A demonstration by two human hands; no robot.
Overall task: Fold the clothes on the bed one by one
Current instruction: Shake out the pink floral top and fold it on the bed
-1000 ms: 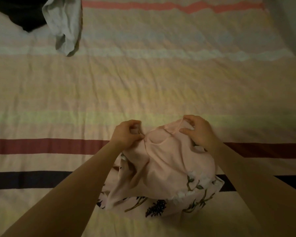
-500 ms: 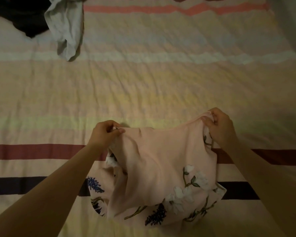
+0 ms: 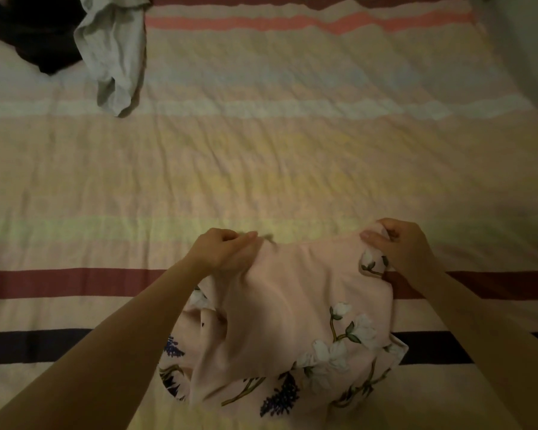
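Observation:
A pale pink garment [image 3: 295, 311] printed with white and purple flowers lies bunched on the striped bedsheet [image 3: 261, 169] at the near middle. My left hand [image 3: 227, 251] pinches its top left edge. My right hand [image 3: 401, 249] grips its top right corner. The top edge is stretched fairly taut between the two hands. The garment's lower part is crumpled, with folds hiding its shape.
At the far left of the bed lie a light grey garment [image 3: 115, 54] and, partly beneath it, a black garment [image 3: 35, 35]. The bed's right edge meets a dark wall [image 3: 528, 51].
Both hands drew apart along the garment's top edge, spreading the pink fabric wider. The view shifted a little, so hands and garment sit further right.

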